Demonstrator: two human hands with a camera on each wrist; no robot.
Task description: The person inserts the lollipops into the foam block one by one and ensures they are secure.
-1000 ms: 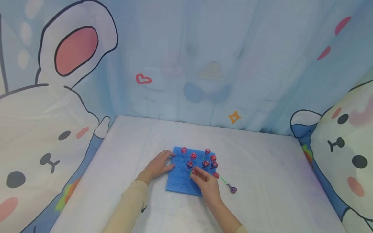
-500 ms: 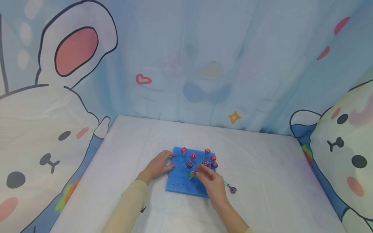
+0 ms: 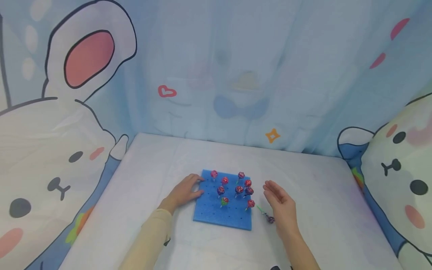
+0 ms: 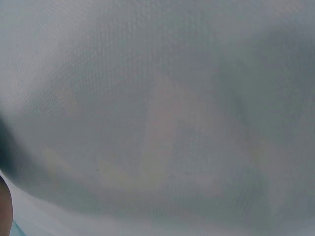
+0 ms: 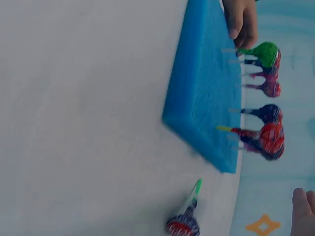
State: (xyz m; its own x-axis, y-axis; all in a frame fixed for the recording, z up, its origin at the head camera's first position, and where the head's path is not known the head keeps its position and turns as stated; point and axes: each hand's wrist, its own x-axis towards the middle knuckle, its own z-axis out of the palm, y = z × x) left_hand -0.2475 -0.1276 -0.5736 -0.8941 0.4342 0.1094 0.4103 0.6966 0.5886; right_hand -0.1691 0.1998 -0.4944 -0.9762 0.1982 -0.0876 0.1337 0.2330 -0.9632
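A blue foam board (image 3: pixel 210 215) with rows of small holes lies on the white table, and several wrapped lollipops stand in it on their sticks. Among them, a green-and-red lollipop (image 3: pixel 224 202) stands nearest the front, left of a red lollipop (image 3: pixel 251 203) by the right edge. My left hand (image 3: pixel 183 190) rests at the board's left edge, fingers relaxed. Off the board's right side, my right hand (image 3: pixel 281 204) hovers with nothing in it, fingers fairly straight. Just beside it a purple lollipop (image 5: pixel 183 223) with a green stick lies loose on the table.
White cloth covers the table (image 3: pixel 324 210), with printed curtains (image 3: pixel 202 45) hanging behind and at both sides. In the left wrist view, pale fabric fills nearly everything.
My right hand has let go of the green-and-red lollipop, which stays standing in the board. It has moved right, over beside the loose lollipop. The left hand has stayed put.
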